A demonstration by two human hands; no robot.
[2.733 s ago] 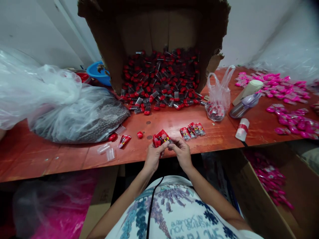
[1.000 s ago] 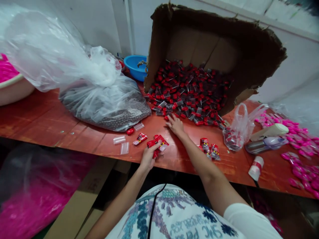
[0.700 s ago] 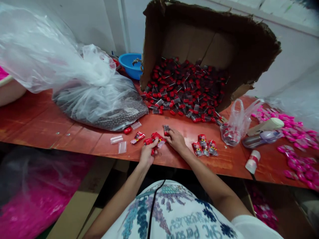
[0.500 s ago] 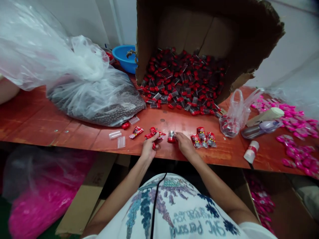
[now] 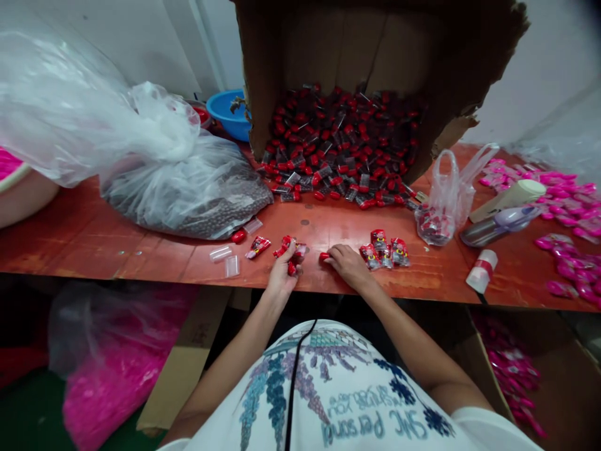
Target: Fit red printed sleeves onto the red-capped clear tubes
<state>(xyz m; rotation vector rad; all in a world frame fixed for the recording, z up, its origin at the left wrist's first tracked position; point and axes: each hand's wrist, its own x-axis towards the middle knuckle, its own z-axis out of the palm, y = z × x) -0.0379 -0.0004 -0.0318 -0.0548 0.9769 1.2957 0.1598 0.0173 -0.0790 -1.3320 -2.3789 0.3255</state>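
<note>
My left hand (image 5: 282, 272) is closed around red printed packets (image 5: 284, 245), and a red cap-like piece (image 5: 292, 269) shows at its fingers. My right hand (image 5: 350, 266) has its fingers bent over a small red-capped container (image 5: 323, 257); only the red end shows, and the fingers cover the rest. Just right of that hand lie several filled red packets (image 5: 379, 239). One more red packet (image 5: 258, 247) rests left of my left hand, beside clear plastic tubes (image 5: 231, 266) and a loose red cap (image 5: 238, 236).
Behind my hands, a cardboard box (image 5: 263, 75) on its side spills red-capped containers (image 5: 328, 169). A clear bag of dark beads (image 5: 188, 194) and a blue basin (image 5: 230, 113) stand left. To the right are a knotted bag (image 5: 436, 219), bottles (image 5: 498, 227), a white roll (image 5: 481, 270) and pink packets (image 5: 573, 269).
The container at my right fingertips has gone from showing its clear body to showing mainly its red end. My left hand keeps its hold on the packets. The view has shifted slightly.
</note>
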